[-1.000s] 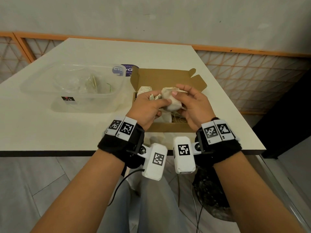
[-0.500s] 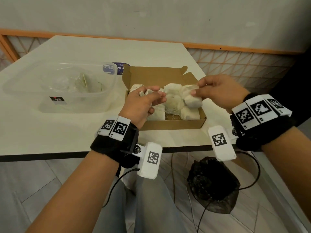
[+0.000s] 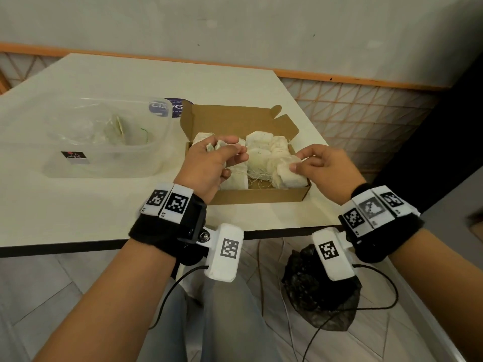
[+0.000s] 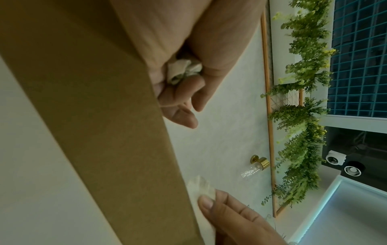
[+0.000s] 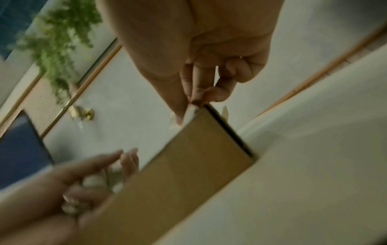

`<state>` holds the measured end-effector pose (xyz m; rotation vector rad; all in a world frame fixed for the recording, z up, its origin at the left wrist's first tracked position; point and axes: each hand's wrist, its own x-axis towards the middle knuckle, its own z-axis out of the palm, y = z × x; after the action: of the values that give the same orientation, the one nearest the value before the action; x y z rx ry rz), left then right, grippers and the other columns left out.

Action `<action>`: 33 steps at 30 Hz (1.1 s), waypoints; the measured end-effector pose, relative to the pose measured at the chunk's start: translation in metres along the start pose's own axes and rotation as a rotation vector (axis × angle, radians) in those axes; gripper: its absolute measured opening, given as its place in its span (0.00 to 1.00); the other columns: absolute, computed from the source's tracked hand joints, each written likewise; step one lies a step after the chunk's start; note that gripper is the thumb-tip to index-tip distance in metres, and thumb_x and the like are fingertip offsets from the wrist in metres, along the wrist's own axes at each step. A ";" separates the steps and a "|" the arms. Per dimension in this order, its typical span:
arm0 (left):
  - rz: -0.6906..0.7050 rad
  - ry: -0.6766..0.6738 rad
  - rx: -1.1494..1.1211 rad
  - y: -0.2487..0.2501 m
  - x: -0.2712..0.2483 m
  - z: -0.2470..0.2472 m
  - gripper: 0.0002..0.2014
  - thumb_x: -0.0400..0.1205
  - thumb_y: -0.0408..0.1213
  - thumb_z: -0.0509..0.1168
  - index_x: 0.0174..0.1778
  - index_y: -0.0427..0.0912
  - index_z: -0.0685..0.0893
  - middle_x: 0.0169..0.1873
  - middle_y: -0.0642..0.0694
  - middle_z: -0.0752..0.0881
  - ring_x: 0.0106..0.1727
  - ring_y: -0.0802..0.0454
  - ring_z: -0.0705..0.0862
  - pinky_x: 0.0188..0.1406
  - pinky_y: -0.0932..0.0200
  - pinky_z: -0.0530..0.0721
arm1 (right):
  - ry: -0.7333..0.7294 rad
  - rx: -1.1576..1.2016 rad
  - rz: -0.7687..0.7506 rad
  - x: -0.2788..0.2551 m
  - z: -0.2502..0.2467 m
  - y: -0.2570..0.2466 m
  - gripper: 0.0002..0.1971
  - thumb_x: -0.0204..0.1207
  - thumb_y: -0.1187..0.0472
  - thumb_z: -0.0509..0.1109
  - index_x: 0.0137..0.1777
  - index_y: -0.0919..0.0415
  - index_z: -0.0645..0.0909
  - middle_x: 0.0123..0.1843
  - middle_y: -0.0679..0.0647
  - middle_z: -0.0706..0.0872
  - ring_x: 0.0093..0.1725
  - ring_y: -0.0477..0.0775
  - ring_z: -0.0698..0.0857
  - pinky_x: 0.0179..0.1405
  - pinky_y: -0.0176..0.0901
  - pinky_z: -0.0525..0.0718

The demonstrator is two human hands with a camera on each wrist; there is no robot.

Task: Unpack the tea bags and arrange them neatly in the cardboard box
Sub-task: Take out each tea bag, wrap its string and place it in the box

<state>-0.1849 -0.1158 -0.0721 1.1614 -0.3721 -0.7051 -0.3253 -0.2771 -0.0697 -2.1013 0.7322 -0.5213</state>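
An open brown cardboard box (image 3: 261, 197) sits near the table's front edge with several cream tea bags (image 3: 260, 155) inside. My left hand (image 3: 219, 158) hovers over the box's left side and clutches crumpled wrapper scraps (image 3: 215, 146), seen bunched in the palm as the wrapper scraps (image 4: 184, 69) in the left wrist view. My right hand (image 3: 311, 163) pinches a tea bag (image 3: 286, 171) at the box's front right corner; in the right wrist view the thumb and fingers close on that tea bag (image 5: 191, 111) just above the box wall (image 5: 188, 165).
A clear plastic tub (image 3: 104, 142) with empty wrappers stands left of the box. A blue-labelled lid (image 3: 170, 107) lies behind it. A black bag (image 3: 321, 288) sits on the floor under the table edge (image 3: 261, 233).
My right hand came back from the box's far right side to its front right corner with a tea bag. The left hand stayed over the box's left side.
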 end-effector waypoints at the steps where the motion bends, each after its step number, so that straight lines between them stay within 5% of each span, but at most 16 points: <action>1: 0.000 0.001 0.002 0.000 0.000 0.000 0.06 0.81 0.26 0.65 0.52 0.38 0.80 0.38 0.44 0.87 0.40 0.53 0.87 0.18 0.72 0.68 | -0.011 0.063 0.005 -0.001 -0.002 -0.004 0.05 0.73 0.62 0.73 0.40 0.54 0.79 0.22 0.43 0.84 0.26 0.38 0.80 0.35 0.31 0.79; 3: 0.000 0.001 0.004 0.000 0.000 -0.001 0.06 0.81 0.26 0.65 0.51 0.39 0.81 0.38 0.44 0.87 0.39 0.54 0.87 0.18 0.72 0.68 | -0.043 0.105 0.002 -0.002 -0.005 -0.008 0.05 0.75 0.64 0.71 0.41 0.56 0.78 0.18 0.43 0.81 0.20 0.36 0.75 0.27 0.27 0.75; 7: -0.005 -0.001 0.004 0.000 0.000 0.000 0.08 0.81 0.27 0.65 0.55 0.37 0.80 0.38 0.44 0.87 0.40 0.54 0.87 0.18 0.72 0.69 | -0.049 -0.162 -0.027 0.000 -0.003 -0.001 0.04 0.76 0.57 0.70 0.43 0.50 0.77 0.18 0.45 0.80 0.20 0.39 0.73 0.32 0.39 0.72; 12: -0.003 0.000 0.013 0.000 -0.001 0.000 0.08 0.81 0.27 0.65 0.55 0.38 0.80 0.37 0.45 0.86 0.38 0.55 0.87 0.18 0.72 0.69 | 0.019 -0.398 -0.196 -0.004 0.009 0.002 0.16 0.75 0.60 0.70 0.60 0.49 0.72 0.39 0.47 0.80 0.35 0.41 0.74 0.38 0.32 0.71; 14: -0.003 0.000 0.020 0.000 -0.001 0.000 0.08 0.81 0.27 0.65 0.55 0.38 0.80 0.37 0.45 0.86 0.37 0.55 0.87 0.18 0.72 0.69 | 0.056 -0.445 -0.239 -0.006 0.006 0.001 0.17 0.74 0.62 0.70 0.59 0.48 0.70 0.47 0.47 0.77 0.40 0.39 0.72 0.41 0.32 0.68; 17: 0.001 -0.006 0.022 0.000 0.000 0.000 0.07 0.81 0.27 0.64 0.55 0.37 0.80 0.38 0.44 0.86 0.38 0.55 0.86 0.19 0.72 0.69 | 0.083 -0.490 -0.366 -0.007 -0.006 -0.008 0.11 0.74 0.65 0.67 0.52 0.50 0.75 0.47 0.47 0.76 0.40 0.36 0.72 0.42 0.21 0.69; 20: 0.001 -0.010 0.019 0.000 0.001 -0.001 0.09 0.81 0.27 0.65 0.56 0.37 0.80 0.37 0.45 0.86 0.39 0.54 0.86 0.19 0.72 0.69 | -0.104 -0.538 -0.490 -0.008 -0.012 -0.019 0.05 0.75 0.64 0.69 0.48 0.55 0.83 0.42 0.45 0.81 0.38 0.36 0.77 0.40 0.17 0.69; 24: -0.004 -0.007 0.014 -0.001 0.002 -0.002 0.10 0.81 0.27 0.66 0.58 0.36 0.81 0.38 0.45 0.87 0.40 0.54 0.87 0.20 0.72 0.70 | -0.411 -0.721 -0.485 -0.003 -0.014 -0.022 0.11 0.77 0.53 0.66 0.52 0.55 0.87 0.46 0.46 0.86 0.41 0.41 0.79 0.44 0.27 0.74; 33: -0.012 -0.010 0.013 -0.001 0.003 -0.003 0.08 0.81 0.28 0.65 0.56 0.38 0.81 0.37 0.45 0.87 0.40 0.55 0.87 0.20 0.72 0.69 | -0.519 -0.921 -0.487 0.005 -0.005 -0.029 0.34 0.69 0.32 0.48 0.52 0.53 0.88 0.46 0.52 0.85 0.44 0.52 0.83 0.48 0.53 0.82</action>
<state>-0.1811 -0.1162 -0.0741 1.1730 -0.3792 -0.7202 -0.3159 -0.2692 -0.0431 -3.1199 0.1238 0.1967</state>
